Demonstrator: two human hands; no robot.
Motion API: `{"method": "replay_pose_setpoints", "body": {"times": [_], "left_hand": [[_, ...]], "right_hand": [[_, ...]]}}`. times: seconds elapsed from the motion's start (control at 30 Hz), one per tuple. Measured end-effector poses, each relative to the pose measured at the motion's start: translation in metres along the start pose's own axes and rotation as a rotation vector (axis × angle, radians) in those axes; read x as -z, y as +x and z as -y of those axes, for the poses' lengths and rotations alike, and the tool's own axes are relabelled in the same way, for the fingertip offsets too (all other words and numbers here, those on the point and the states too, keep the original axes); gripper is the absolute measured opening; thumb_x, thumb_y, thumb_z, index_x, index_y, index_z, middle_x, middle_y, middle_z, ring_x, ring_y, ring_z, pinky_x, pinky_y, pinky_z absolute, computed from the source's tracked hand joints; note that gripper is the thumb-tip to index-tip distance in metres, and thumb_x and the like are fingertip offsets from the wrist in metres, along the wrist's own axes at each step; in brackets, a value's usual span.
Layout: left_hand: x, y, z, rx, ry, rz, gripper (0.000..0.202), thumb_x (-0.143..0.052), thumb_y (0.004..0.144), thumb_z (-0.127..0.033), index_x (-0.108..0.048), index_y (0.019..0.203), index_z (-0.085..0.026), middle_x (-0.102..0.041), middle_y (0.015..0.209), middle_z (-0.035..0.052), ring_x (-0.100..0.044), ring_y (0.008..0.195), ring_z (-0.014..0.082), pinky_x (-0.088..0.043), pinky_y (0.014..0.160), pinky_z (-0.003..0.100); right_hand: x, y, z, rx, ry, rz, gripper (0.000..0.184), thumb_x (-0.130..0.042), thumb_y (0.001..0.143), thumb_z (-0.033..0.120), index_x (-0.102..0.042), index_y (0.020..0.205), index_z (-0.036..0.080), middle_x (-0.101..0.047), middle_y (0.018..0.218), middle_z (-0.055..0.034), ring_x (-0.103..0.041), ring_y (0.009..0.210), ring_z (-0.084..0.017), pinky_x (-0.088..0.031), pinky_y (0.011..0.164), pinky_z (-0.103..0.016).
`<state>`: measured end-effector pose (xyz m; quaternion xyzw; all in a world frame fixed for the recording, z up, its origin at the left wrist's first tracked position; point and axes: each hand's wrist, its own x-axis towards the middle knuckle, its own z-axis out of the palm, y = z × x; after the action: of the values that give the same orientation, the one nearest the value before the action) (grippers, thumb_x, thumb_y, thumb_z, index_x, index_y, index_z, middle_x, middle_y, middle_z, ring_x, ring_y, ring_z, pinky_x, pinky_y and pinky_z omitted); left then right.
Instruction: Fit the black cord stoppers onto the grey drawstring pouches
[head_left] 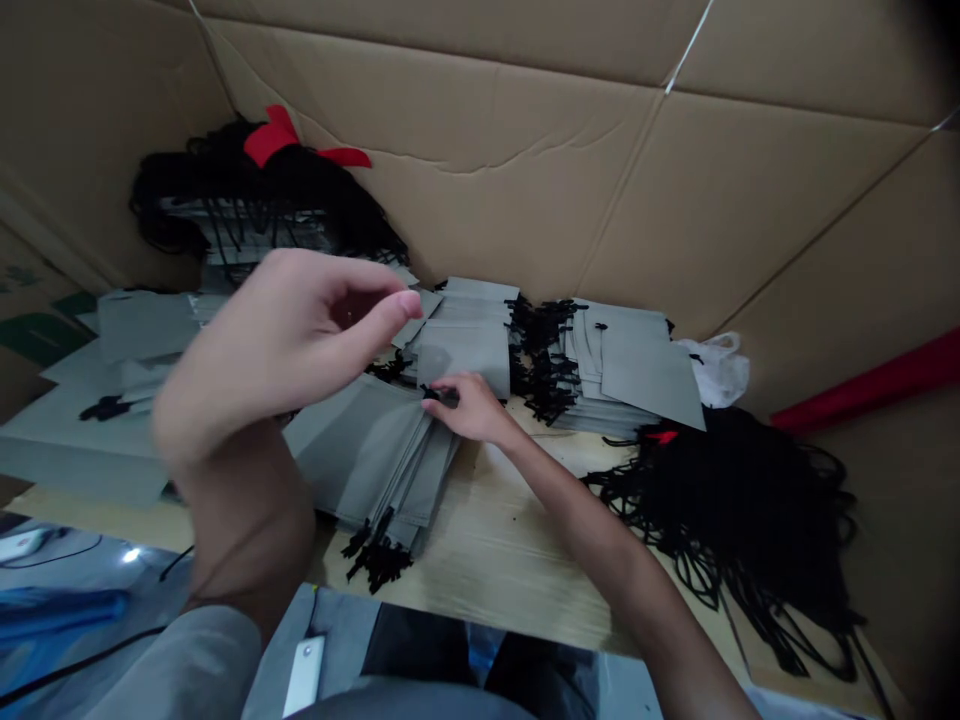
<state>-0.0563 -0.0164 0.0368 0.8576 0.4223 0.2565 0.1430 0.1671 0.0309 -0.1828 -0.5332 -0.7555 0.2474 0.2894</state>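
Note:
My left hand (277,340) is raised in the foreground over the grey fabric pieces, slightly blurred. Its thumb and index finger come together, the other fingers are curled out of sight, and I cannot make out anything between them. My right hand (472,408) pinches a small black cord end (430,393) at the upper corner of a pile of flat grey pouches (386,455). These pouches lie fanned on the wooden table, with black cord ends bunched at their near edge. Just behind the right hand is another stack of grey pouches (465,345).
A further pouch stack (645,365) lies right of centre, with a white plastic bag (724,370) behind it. Black cords (757,510) heap at the right. Grey sheets (67,420) and a cord-topped pile (262,190) are at left. Cardboard walls (525,150) enclose the wooden table (510,550).

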Motion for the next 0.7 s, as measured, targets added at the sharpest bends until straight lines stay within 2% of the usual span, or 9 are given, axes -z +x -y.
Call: {"method": "replay_pose_setpoints", "body": {"times": [0.03,0.07,0.17,0.23,0.37,0.5,0.7], "left_hand": [[-0.005,0.009,0.001,0.019,0.046,-0.035,0.053,-0.046,0.108,-0.063,-0.078,0.101,-0.021,-0.068,0.074,0.0018,-0.052,0.067,0.0178,-0.037,0.062,0.037],[-0.011,0.017,0.004,0.026,0.061,-0.003,0.050,-0.047,0.109,-0.058,-0.077,0.098,-0.020,-0.069,0.075,0.0015,-0.054,0.068,0.0166,-0.039,0.064,0.035],[-0.022,0.032,0.019,-0.010,0.105,0.167,0.045,-0.048,0.108,-0.051,-0.074,0.093,-0.018,-0.071,0.073,0.0004,-0.054,0.066,0.0144,-0.039,0.065,0.032],[-0.027,0.039,0.032,-0.021,0.114,0.235,0.043,-0.048,0.106,-0.050,-0.072,0.089,-0.019,-0.070,0.070,0.0003,-0.055,0.064,0.0148,-0.039,0.065,0.031],[-0.035,0.053,0.054,-0.012,0.179,0.353,0.039,-0.049,0.103,-0.050,-0.077,0.101,-0.023,-0.072,0.072,0.0015,-0.060,0.065,0.0184,-0.039,0.065,0.032],[-0.040,0.058,0.062,0.022,0.235,0.340,0.041,-0.047,0.103,-0.049,-0.078,0.109,-0.022,-0.075,0.078,0.0043,-0.063,0.070,0.0211,-0.039,0.068,0.033],[-0.040,0.056,0.056,0.008,0.242,0.330,0.043,-0.047,0.102,-0.050,-0.079,0.110,-0.022,-0.076,0.079,0.0049,-0.063,0.069,0.0218,-0.039,0.071,0.034]], "right_hand": [[-0.003,0.001,0.001,0.008,0.007,0.004,0.032,-0.075,0.109,0.043,-0.074,0.131,0.020,-0.074,0.138,-0.0109,-0.074,0.122,-0.026,-0.065,0.107,-0.050],[-0.006,0.002,0.001,0.014,0.015,0.005,0.032,-0.075,0.109,0.042,-0.074,0.132,0.019,-0.074,0.139,-0.0110,-0.074,0.123,-0.027,-0.064,0.108,-0.051],[-0.009,0.003,-0.001,0.019,0.054,0.008,0.033,-0.075,0.109,0.041,-0.073,0.133,0.019,-0.074,0.139,-0.0110,-0.074,0.123,-0.027,-0.065,0.107,-0.050],[-0.007,0.003,-0.006,0.019,0.096,0.026,0.033,-0.075,0.109,0.041,-0.073,0.133,0.019,-0.074,0.137,-0.0107,-0.075,0.119,-0.026,-0.066,0.104,-0.049],[0.004,0.006,-0.019,0.003,0.170,0.066,0.035,-0.075,0.109,0.041,-0.071,0.135,0.018,-0.075,0.132,-0.0100,-0.077,0.112,-0.024,-0.068,0.098,-0.046],[0.011,0.007,-0.025,-0.006,0.168,0.069,0.035,-0.074,0.109,0.042,-0.071,0.134,0.018,-0.075,0.132,-0.0100,-0.077,0.112,-0.024,-0.068,0.098,-0.046],[-0.001,0.003,-0.015,-0.003,0.086,0.088,0.035,-0.075,0.109,0.043,-0.072,0.134,0.019,-0.075,0.133,-0.0101,-0.076,0.114,-0.025,-0.067,0.101,-0.047]]}}
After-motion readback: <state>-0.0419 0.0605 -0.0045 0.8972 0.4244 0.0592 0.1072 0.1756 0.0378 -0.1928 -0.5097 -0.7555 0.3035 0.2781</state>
